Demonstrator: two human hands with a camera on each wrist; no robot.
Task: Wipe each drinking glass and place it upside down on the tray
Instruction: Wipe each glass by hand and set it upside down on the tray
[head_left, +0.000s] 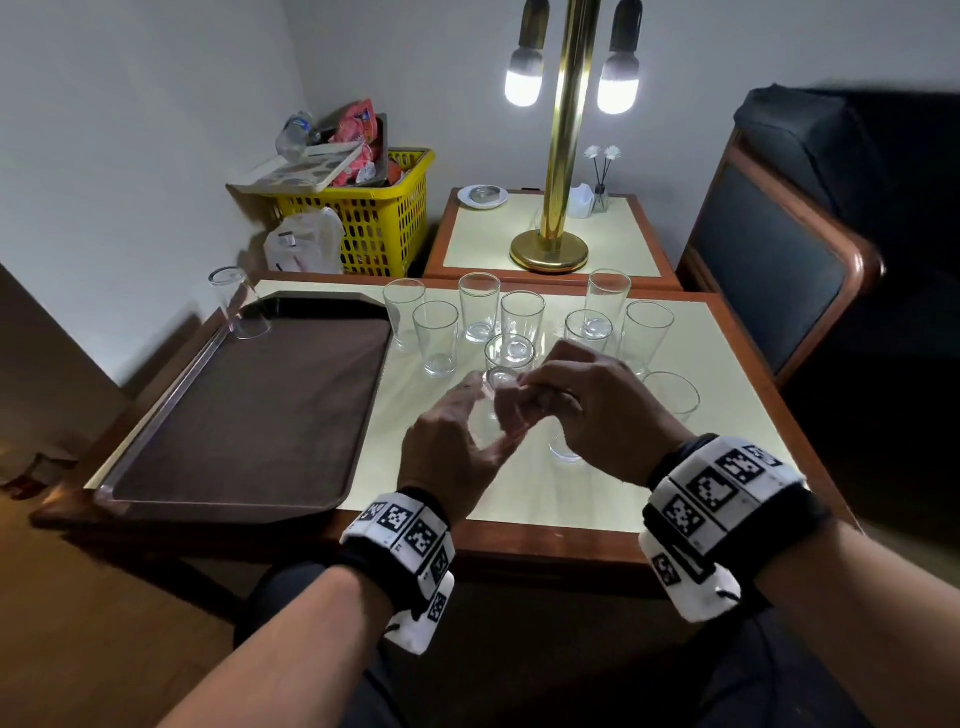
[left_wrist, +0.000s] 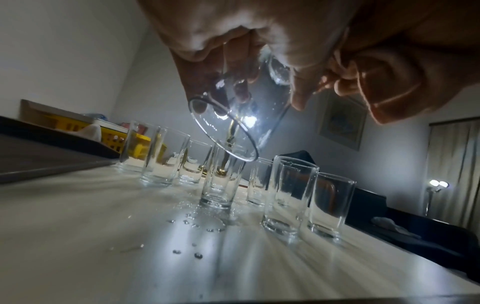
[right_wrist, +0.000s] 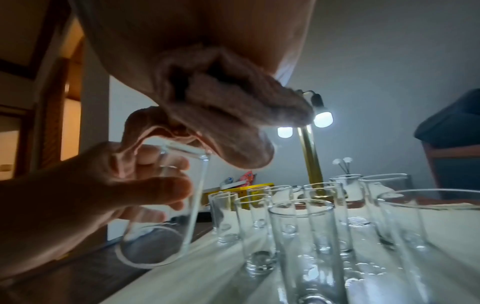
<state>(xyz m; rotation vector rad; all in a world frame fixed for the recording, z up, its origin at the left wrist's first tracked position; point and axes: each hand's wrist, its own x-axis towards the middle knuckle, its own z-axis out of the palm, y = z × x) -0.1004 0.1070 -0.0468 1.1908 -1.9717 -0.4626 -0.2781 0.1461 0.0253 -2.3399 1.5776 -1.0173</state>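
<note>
My left hand (head_left: 467, 423) grips a clear drinking glass (head_left: 501, 378) above the table, mouth down and tilted, base up. In the left wrist view the glass (left_wrist: 228, 127) hangs from my fingers (left_wrist: 241, 90). My right hand (head_left: 550, 395) holds a pinkish cloth (head_left: 513, 411) bunched against the base of the glass. The right wrist view has the cloth (right_wrist: 228, 107) on top of the glass (right_wrist: 161, 205). A dark brown tray (head_left: 249, 415) lies at the left, with one glass (head_left: 239, 304) upside down at its far left corner. Several upright glasses (head_left: 478, 306) stand behind my hands.
More upright glasses (head_left: 670, 395) stand close to my right hand. Water drops (left_wrist: 187, 222) dot the cream tabletop (head_left: 545, 499). A brass lamp (head_left: 550, 249) stands on a side table behind, with a yellow basket (head_left: 384, 223) at its left and a dark armchair (head_left: 779, 249) at the right.
</note>
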